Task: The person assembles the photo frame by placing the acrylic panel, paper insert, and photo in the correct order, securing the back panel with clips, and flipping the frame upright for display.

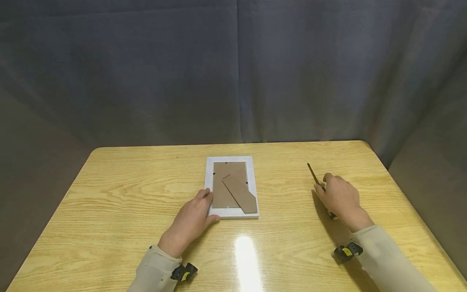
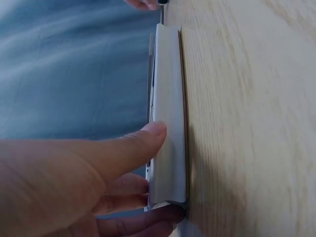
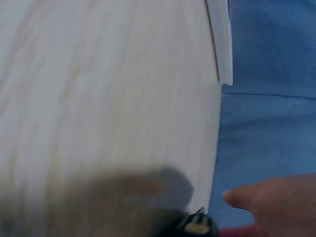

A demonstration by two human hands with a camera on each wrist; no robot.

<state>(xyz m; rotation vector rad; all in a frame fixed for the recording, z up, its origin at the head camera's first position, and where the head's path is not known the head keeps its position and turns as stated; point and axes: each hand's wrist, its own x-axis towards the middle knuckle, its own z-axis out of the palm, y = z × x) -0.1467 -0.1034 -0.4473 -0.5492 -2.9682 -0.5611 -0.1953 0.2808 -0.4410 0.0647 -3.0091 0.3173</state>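
A white picture frame [image 1: 209, 170] lies face down on the table, its brown backing board and slanted stand upward. My left hand [image 1: 193, 217] grips its lower left corner. In the left wrist view the thumb [image 2: 155, 131] lies against the frame's white edge [image 2: 170, 103], with other fingers bent at the corner. Over the table's right side, my right hand [image 1: 341, 196] holds a screwdriver [image 1: 312, 172] with a thin dark shaft pointing away. The hand covers most of its handle. In the right wrist view, only part of the black and yellow handle [image 3: 197, 225] shows.
The wooden table [image 1: 120, 194] has a bright reflection near its front. Behind it hangs a grey curtain [image 1: 164, 81], which continues along both sides. Small black cameras sit at both wrists [image 1: 184, 272].
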